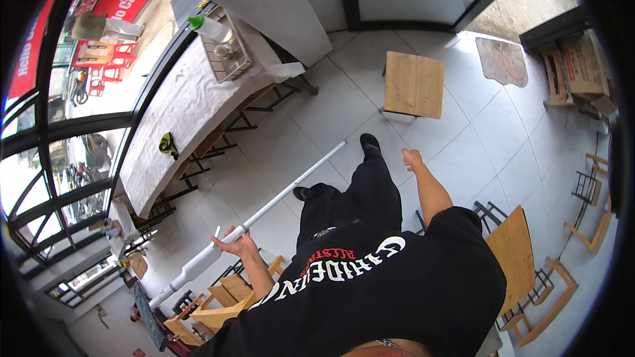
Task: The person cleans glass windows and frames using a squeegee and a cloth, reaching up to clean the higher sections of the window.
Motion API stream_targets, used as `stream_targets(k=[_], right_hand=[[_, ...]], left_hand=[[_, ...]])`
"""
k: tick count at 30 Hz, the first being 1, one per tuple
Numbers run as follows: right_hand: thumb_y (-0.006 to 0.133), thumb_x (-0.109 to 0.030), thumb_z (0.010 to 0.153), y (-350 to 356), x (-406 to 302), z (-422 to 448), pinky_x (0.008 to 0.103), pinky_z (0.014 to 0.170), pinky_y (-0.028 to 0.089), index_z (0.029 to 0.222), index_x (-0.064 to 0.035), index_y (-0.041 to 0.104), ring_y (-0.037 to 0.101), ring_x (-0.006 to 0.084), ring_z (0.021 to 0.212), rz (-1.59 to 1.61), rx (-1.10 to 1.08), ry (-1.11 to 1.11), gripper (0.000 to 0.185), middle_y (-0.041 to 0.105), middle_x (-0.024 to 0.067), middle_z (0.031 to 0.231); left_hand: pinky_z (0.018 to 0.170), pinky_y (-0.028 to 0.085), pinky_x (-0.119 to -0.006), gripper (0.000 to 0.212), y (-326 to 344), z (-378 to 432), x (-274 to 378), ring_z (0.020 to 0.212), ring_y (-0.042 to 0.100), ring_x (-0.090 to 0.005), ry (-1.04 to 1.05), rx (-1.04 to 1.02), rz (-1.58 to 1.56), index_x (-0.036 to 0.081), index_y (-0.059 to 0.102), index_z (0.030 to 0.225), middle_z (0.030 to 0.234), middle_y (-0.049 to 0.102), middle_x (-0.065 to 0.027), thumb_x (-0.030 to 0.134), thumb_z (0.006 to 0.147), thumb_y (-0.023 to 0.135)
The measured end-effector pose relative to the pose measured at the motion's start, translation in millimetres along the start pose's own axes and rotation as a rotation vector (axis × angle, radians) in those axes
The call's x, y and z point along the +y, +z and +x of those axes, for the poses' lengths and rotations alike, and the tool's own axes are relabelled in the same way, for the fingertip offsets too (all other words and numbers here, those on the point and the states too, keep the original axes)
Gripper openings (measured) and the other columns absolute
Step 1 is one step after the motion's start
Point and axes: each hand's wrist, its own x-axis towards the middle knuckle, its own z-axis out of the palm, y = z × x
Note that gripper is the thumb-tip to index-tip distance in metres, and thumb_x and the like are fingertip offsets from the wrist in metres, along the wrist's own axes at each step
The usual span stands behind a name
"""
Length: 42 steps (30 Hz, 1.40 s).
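Note:
My left hand (pixel 239 244) is closed around the white pole of a flat spray mop (pixel 198 260), close to its thicker white body. The pole slants up and right, its thin end close to my black shoes, while the flat grey-blue mop head (pixel 149 318) is raised at the lower left. My right hand (pixel 411 158) hangs out to the right, its fingers curled in, with nothing visible in it. Beyond it stands a small wooden-topped stool (pixel 413 84) on the tiled floor.
A long covered table (pixel 173 109) along the windows holds a wire basket (pixel 229 59), a green-capped bottle (pixel 211 28) and a dark cloth (pixel 168 146). Stools stand beneath it. A doormat (pixel 501 61), a cardboard box (pixel 585 69) and a wooden table (pixel 513 258) are on the right.

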Motion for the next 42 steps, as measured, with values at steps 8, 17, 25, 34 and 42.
stream_targets(k=[8, 17, 25, 34, 42], right_hand=[[0.057, -0.046, 0.086, -83.7, -35.8, 76.7, 0.049, 0.084, 0.048, 0.12, 0.0011, 0.051, 0.058, 0.0293, 0.1, 0.27, 0.028, 0.06, 0.058, 0.059, 0.0157, 0.111], [0.061, -0.079, 0.062, -161.3, -82.7, 217.8, 0.0521, 0.104, 0.035, 0.144, -0.0012, 0.024, 0.04, 0.0427, 0.128, -0.288, 0.583, -0.031, 0.119, 0.041, 0.0278, 0.137], [0.064, -0.065, 0.076, -184.9, -109.4, 258.7, 0.0377, 0.102, 0.038, 0.133, 0.0097, 0.042, 0.05, 0.0294, 0.12, 0.41, 0.054, -0.267, 0.096, 0.051, 0.0197, 0.131], [0.07, -0.054, 0.078, -66.6, -144.4, 186.8, 0.0403, 0.094, 0.046, 0.13, 0.0082, 0.043, 0.054, 0.0289, 0.111, 0.593, -0.083, -0.304, 0.086, 0.053, 0.0166, 0.127], [0.059, -0.057, 0.085, 48.2, -180.4, 128.2, 0.0485, 0.096, 0.045, 0.135, 0.0021, 0.04, 0.053, 0.0331, 0.115, 0.5, -0.183, -0.19, 0.079, 0.049, 0.0157, 0.132]], left_hand=[[0.087, 0.039, -0.052, 0.049, 28.9, -41.4, -32.2, 0.098, 0.05, -0.0216, 0.04, 0.01, 0.22, 0.015, 0.046, 0.083, 0.092, 0.051, -0.003, 0.059, 0.073, 0.062], [0.083, 0.044, -0.048, 0.053, 26.6, -59.4, -17.8, 0.086, 0.057, -0.022, 0.224, 0.037, 0.331, 0.013, 0.052, 0.08, 0.082, 0.057, -0.004, 0.066, 0.08, 0.051], [0.086, 0.041, -0.05, 0.053, -11.1, -73.2, -19.7, 0.097, 0.056, -0.0239, 0.288, 0.18, 0.32, 0.014, 0.05, 0.089, 0.088, 0.056, -0.0041, 0.065, 0.079, 0.052], [0.087, 0.041, -0.048, 0.052, -47.6, -64.4, 2.2, 0.092, 0.056, -0.0254, 0.347, 0.389, 0.021, 0.013, 0.052, 0.078, 0.081, 0.058, -0.0063, 0.065, 0.079, 0.053], [0.062, 0.042, -0.035, 0.051, -105.1, -63.5, 63.3, 0.059, 0.047, -0.0213, 0.638, 0.486, -0.204, 0.013, 0.04, 0.079, 0.059, 0.042, -0.0037, 0.063, 0.084, 0.047]])
